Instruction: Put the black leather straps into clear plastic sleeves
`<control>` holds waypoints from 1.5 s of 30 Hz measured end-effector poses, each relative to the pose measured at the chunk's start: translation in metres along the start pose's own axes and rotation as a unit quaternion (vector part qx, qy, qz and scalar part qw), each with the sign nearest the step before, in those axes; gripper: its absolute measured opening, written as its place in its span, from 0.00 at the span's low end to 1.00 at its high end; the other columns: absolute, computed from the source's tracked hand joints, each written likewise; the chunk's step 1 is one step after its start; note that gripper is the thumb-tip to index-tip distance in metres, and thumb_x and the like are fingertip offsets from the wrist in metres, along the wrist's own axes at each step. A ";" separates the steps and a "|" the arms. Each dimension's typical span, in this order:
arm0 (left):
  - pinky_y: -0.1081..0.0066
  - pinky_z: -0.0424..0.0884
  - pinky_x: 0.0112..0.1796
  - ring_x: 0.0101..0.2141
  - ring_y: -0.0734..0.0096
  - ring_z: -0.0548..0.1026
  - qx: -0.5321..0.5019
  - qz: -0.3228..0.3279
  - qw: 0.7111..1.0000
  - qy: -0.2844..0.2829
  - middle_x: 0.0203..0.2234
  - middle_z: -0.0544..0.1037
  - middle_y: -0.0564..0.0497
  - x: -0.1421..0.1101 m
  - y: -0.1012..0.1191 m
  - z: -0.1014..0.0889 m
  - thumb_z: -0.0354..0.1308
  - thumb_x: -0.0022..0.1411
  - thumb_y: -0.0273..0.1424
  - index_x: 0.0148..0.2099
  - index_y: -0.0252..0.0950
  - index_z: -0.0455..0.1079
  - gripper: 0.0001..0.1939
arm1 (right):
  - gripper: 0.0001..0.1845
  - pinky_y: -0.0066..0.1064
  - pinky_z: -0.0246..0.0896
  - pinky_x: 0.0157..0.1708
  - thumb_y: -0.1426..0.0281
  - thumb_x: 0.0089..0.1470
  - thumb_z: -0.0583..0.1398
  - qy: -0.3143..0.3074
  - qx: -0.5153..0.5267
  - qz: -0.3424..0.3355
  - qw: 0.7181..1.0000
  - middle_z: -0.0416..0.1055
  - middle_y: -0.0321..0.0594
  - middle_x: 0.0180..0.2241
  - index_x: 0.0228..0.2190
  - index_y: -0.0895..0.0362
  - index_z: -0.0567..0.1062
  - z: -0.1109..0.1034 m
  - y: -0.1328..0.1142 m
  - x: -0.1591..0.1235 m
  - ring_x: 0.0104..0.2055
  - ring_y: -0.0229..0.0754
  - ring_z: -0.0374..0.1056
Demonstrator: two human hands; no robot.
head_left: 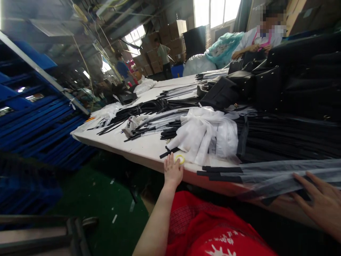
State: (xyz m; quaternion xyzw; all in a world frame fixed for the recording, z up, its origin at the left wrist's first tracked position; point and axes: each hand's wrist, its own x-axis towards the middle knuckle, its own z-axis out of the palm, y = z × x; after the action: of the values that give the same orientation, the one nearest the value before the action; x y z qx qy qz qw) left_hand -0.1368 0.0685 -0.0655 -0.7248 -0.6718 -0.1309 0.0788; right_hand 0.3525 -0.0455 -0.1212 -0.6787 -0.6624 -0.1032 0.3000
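Observation:
My left hand (172,171) reaches up to the near edge of the white table (144,147), fingers stretched out, fingertips touching a small yellow ring (180,159). My right hand (321,202) lies flat and open on a clear plastic sleeve holding black straps (271,174) at the table's near right edge. A bundle of white fabric bags (205,133) lies just beyond the ring. Black straps (279,137) are spread in piles across the table.
Black bags (293,81) are stacked at the back right. A seated person (262,37) works at the far end; two more people stand by cardboard boxes (170,39). Blue crates (34,117) are stacked left of a green floor (106,199).

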 end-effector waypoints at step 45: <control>0.63 0.71 0.47 0.43 0.63 0.78 -0.416 0.121 0.896 0.097 0.38 0.80 0.48 0.088 0.128 -0.055 0.61 0.60 0.30 0.32 0.38 0.70 0.05 | 0.23 0.51 0.58 0.53 0.67 0.62 0.51 -0.038 -0.004 -0.001 0.999 0.71 0.53 0.54 0.55 0.59 0.72 0.063 -0.090 0.099 0.52 0.56 0.66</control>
State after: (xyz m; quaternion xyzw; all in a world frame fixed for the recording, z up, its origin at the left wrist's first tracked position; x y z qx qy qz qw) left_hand -0.0091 0.1251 0.0208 -0.7509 -0.4520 -0.4574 -0.1504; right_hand 0.2595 0.0666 -0.0932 -0.6825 -0.6735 -0.0804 0.2723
